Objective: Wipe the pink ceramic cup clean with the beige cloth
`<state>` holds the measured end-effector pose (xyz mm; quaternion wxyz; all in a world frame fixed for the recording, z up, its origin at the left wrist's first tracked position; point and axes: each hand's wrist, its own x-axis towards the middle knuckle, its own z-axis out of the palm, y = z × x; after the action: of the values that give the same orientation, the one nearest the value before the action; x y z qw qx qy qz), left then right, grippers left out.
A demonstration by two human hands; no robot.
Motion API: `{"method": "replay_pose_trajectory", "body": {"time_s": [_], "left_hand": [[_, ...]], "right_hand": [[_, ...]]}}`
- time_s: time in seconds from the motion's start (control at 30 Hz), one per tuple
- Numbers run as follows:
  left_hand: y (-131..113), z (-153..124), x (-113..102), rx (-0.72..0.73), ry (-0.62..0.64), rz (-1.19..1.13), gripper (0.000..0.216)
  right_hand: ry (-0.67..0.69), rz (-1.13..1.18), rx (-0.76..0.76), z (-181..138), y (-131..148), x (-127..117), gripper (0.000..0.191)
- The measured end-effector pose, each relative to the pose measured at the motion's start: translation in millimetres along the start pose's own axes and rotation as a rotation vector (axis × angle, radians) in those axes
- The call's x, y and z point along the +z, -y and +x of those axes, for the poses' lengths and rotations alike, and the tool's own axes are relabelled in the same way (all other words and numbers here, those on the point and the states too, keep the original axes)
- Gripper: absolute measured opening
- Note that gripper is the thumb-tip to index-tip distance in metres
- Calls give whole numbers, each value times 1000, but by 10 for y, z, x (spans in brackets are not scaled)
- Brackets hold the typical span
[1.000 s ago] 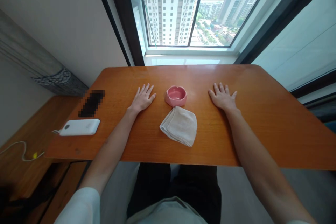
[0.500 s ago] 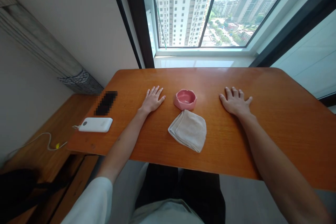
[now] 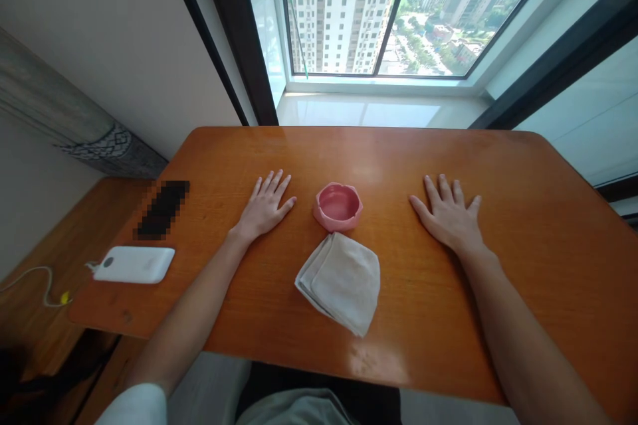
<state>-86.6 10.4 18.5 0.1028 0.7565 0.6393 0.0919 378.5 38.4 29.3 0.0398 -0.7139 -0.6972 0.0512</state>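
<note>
My left hand (image 3: 262, 207) lies flat on the wooden table (image 3: 428, 319), fingers spread, a short way left of a pink ashtray (image 3: 338, 206). The ashtray has a faceted outer wall, and nothing shows inside its bowl. Just in front of it, on my side, lies a folded off-white cloth (image 3: 343, 283), its far corner touching or nearly touching the ashtray. Palm down to the right, my right hand (image 3: 451, 216) rests on the tabletop with its fingers apart. Neither hand holds or touches the ashtray or cloth.
A white power bank or similar device (image 3: 133, 264) with a cable sits at the table's left side. Behind it is a pixelated dark object (image 3: 162, 210). A window (image 3: 371, 13) stands beyond the far edge, and a grey curtain (image 3: 90, 116) hangs at the left.
The camera view has come closer and tilted down, so the table looks larger. Both hands remain flat on the table; the ashtray and cloth keep their places.
</note>
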Motion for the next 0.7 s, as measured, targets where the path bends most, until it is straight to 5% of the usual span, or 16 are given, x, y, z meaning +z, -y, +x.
{"method": "replay_pose_trajectory", "body": {"time_s": [0.7], "left_hand": [[-57,-19,17,-16,-9,67,78]], "right_hand": [[7,4,-12,-13,-75,24,94]]}}
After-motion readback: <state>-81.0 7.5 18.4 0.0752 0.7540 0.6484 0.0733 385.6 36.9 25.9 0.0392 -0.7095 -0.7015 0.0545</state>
